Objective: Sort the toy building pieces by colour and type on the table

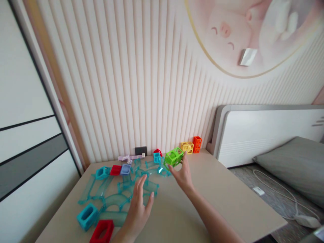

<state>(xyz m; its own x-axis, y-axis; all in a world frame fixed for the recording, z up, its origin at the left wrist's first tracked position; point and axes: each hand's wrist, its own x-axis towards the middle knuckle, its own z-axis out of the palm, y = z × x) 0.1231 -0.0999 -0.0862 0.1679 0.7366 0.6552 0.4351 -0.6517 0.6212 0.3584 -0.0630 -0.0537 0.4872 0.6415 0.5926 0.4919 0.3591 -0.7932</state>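
Observation:
My right hand (183, 173) grips a green open-frame toy block (174, 157) between thumb and fingers, held above the table toward the back. My left hand (140, 209) is open over the front of the table, thumb and fingers apart, with nothing in it. Beneath and beyond it lie several clear teal track pieces (117, 199), some curved and some straight. Left of that hand are a blue block with an oval hole (87, 216) and a red block with an opening (102, 231).
Along the wall stand a yellow frame block (186, 147), an orange block stack (197, 145), a small blue block (157, 157) and a black box (140, 151). Lilac pieces (130, 158) lie at the back left. A bed headboard (263, 135) rises right of the table (202, 189).

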